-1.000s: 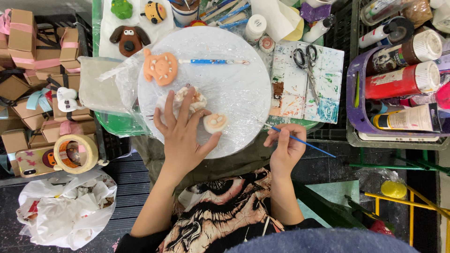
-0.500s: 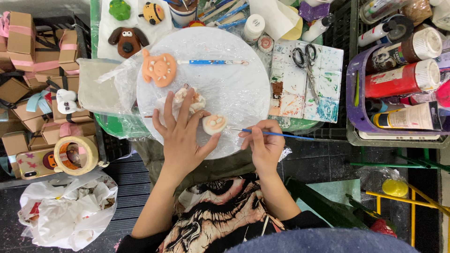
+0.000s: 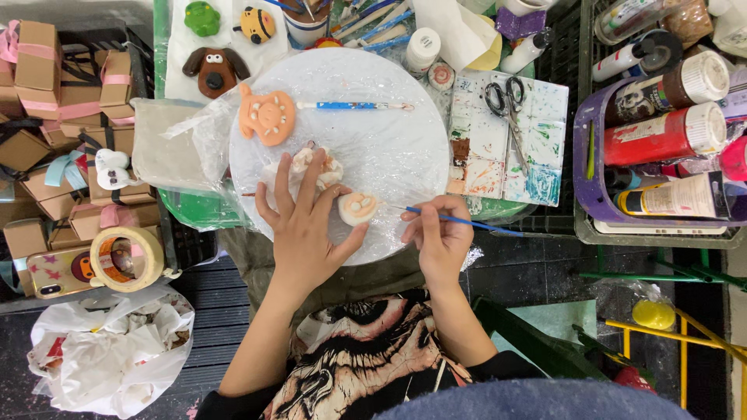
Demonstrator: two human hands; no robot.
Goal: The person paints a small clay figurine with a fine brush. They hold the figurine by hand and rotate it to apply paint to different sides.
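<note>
Item: round white board (image 3: 405,155), wrapped in clear plastic film, lying flat at the centre of a crowded work surface.

Left hand (image 3: 307,229): lying palm down on the board, fingers spread and released, gripping nothing. The fingertips are touching a lump of pale clay (image 3: 315,165); the thumb is pressing against the left side of a small peach clay face (image 3: 358,208), which is sitting near the board's lower edge, between the two hands.

Right hand (image 3: 440,237): fingers pinching a thin blue paintbrush (image 3: 467,222) near its front end. The brush is lying almost level, its tip pointing left and reaching just beside the small face; whether it is touching cannot be told.

Also on the board: an orange clay pig face (image 3: 267,115) at upper left and a blue-handled modelling tool (image 3: 354,105) lying across the top.

Surroundings: a brown clay dog head (image 3: 215,70), a green figure (image 3: 202,17) and a yellow striped figure (image 3: 257,25) are resting beyond the board. A paint-stained palette (image 3: 537,163) is carrying black scissors (image 3: 504,101) at right. A purple tray (image 3: 585,187) is holding paint bottles. A roll of tape (image 3: 124,259) and small brown boxes (image 3: 39,70) are sitting at left.
</note>
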